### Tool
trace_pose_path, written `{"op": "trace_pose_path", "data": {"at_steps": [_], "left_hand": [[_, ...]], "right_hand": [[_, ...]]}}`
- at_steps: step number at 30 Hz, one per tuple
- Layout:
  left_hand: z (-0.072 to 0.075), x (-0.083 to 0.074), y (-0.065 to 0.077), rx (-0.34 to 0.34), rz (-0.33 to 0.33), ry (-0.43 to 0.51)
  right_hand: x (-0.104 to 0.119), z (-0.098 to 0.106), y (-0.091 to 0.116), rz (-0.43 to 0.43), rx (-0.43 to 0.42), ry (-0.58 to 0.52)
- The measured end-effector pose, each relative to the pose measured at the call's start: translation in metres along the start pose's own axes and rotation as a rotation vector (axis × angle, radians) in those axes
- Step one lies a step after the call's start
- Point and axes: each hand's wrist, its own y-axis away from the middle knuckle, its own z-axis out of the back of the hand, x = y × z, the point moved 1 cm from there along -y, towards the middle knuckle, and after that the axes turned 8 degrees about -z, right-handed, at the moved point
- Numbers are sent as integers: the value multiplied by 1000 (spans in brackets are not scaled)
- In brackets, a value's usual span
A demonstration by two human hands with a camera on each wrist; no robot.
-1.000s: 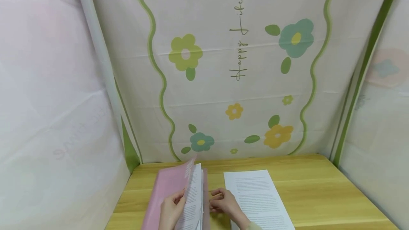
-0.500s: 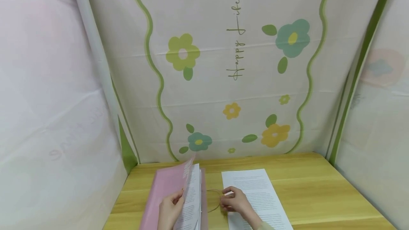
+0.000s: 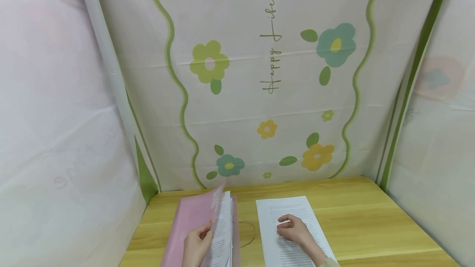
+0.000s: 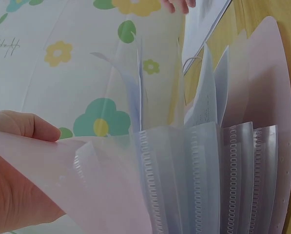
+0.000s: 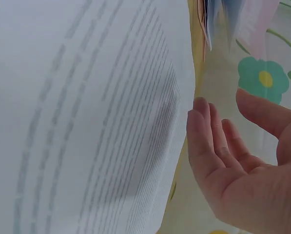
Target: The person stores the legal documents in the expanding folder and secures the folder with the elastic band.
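A pink expanding file folder lies on the left of the table, its cover lifted. My left hand pinches the edge of that cover between thumb and fingers. Printed sheets stand inside the folder; in the left wrist view they stick out of its clear pleated pockets. To the right lies white printed paper. Over this paper is my right hand, fingers loosely bent and thumb apart, with nothing in them. A thin elastic cord loops out from the folder's right edge.
The wooden tabletop extends to the right of the paper. Flower-printed white cloth hangs behind the table, and more cloth closes in the left side.
My right hand has let go of the elastic cord at the folder's edge and moved right, over the printed paper. The left hand still holds the cover up. The head view has shifted slightly.
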Motion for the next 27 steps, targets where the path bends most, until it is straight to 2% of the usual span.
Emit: {"op": "trace_pose_path", "data": {"at_steps": [6,17,27], "left_hand": [[0,1,0,3,-4,3],[-1,1,1,0,6,15],[-2,0,1,-3,12,24]], "right_hand": [[-7,21,-1,-46,-72,77],[-23,55,-1,-115,-170,130],[-35,80,2,-163,-181,211]]}}
